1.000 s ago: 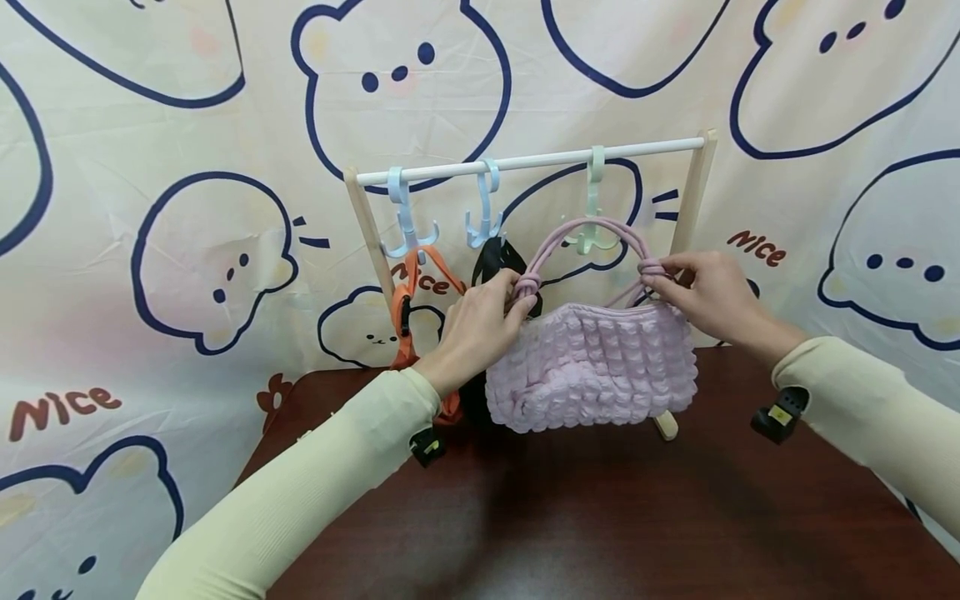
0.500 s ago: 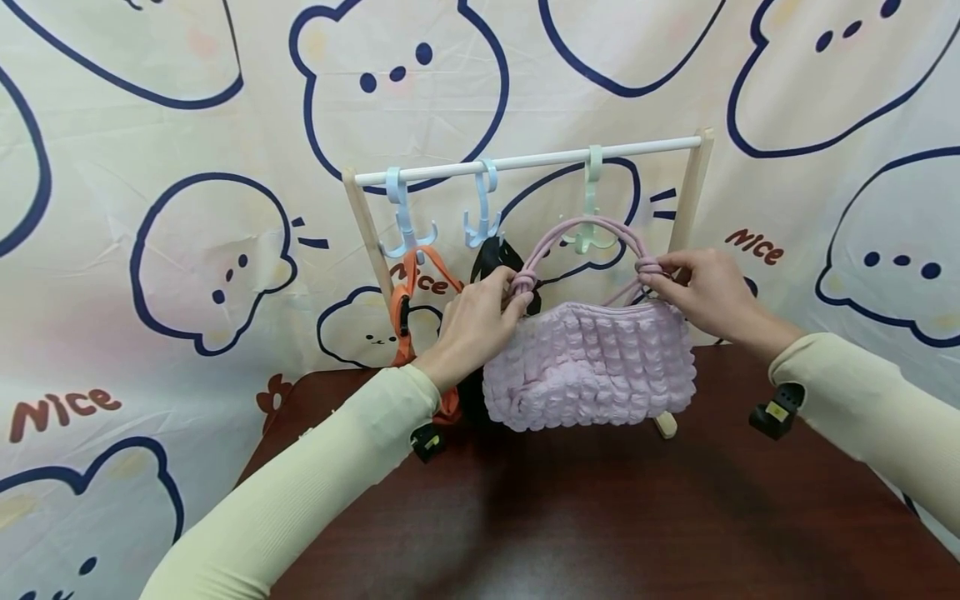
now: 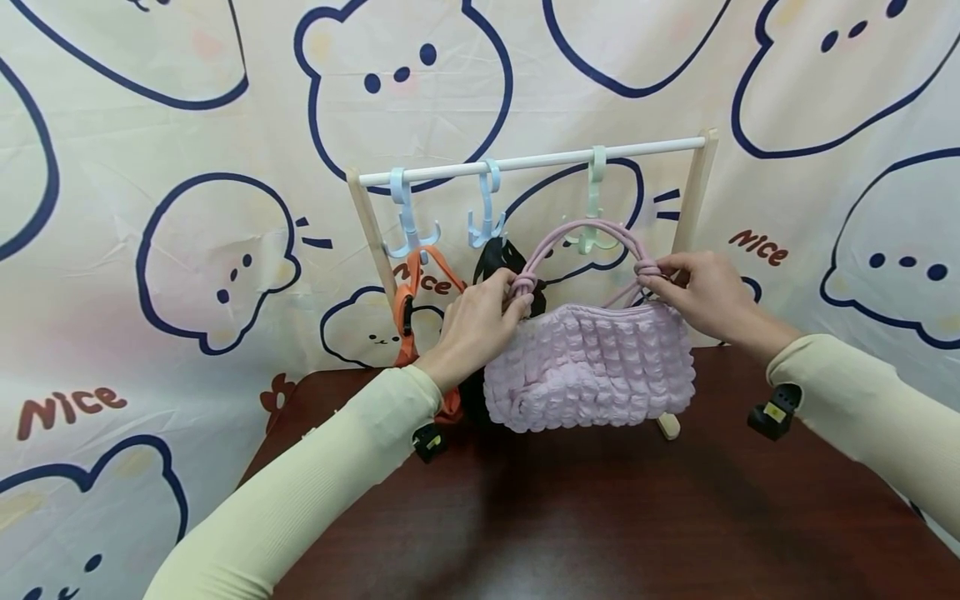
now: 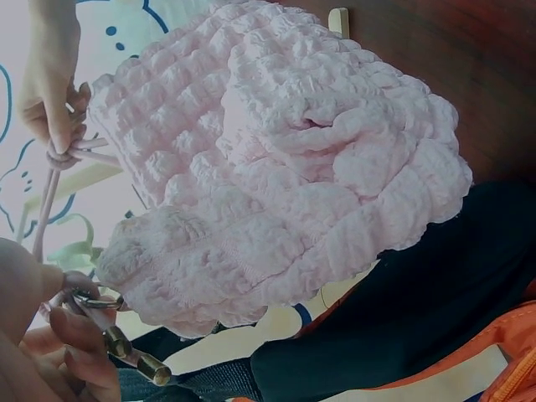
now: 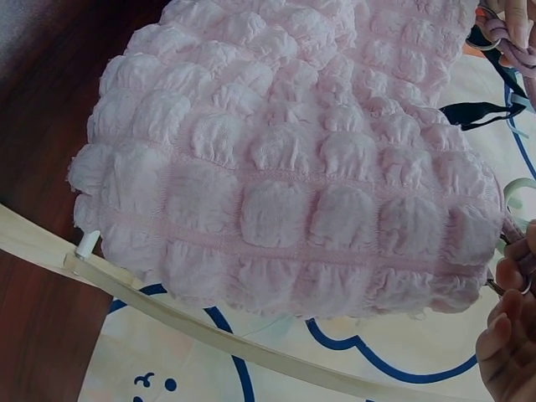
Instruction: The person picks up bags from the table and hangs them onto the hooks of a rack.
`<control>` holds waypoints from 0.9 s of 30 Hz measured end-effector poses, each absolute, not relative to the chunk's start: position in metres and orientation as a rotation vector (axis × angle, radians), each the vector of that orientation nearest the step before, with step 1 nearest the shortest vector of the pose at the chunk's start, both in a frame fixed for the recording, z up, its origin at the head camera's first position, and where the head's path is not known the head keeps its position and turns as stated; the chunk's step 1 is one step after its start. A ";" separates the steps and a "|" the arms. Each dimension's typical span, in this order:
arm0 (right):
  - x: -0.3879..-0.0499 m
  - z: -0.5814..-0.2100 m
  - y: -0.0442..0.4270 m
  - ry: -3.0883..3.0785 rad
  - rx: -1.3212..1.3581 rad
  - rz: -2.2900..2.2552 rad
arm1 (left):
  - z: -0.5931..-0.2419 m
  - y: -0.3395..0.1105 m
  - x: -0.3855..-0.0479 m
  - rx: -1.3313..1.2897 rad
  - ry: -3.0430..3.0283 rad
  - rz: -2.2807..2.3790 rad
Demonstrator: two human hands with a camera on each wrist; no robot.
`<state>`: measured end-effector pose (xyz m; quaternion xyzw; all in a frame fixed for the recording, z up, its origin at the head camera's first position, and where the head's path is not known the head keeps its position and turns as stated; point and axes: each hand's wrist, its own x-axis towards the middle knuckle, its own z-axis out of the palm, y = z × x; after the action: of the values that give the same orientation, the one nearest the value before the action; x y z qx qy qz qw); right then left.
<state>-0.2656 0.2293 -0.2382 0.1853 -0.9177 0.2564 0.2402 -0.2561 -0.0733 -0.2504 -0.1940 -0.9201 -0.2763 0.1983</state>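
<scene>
A pink puffy handbag [image 3: 592, 367] hangs between both hands, in front of a small rack. My left hand [image 3: 480, 321] pinches the knotted base of its cord handle [image 3: 588, 223] on the left side. On the other side, my right hand [image 3: 701, 292] pinches the right knot between thumb and fingers. The handle arches up in front of the green hook [image 3: 594, 204]; whether they touch I cannot tell. Gold cord ends [image 4: 152, 368] dangle by the left fingers in the left wrist view. Puffed fabric of the bag fills much of the right wrist view.
The rack's white rail [image 3: 532, 160] also carries two blue hooks, one at the left [image 3: 405, 212] and one mid-rail [image 3: 486, 208]. An orange strap [image 3: 408, 317] hangs from the left one, and a black bag [image 4: 402, 285] is partly hidden behind the pink one. Below is a brown table [image 3: 600, 508].
</scene>
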 end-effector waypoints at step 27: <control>-0.266 -0.241 0.229 -2.571 0.486 0.687 | -0.253 -0.071 -0.258 -0.543 -2.600 -0.755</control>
<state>-0.2665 0.2290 -0.2414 0.1755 -0.9279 0.2479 0.2162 -0.2584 -0.0714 -0.2528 -0.1931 -0.9246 -0.2686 0.1890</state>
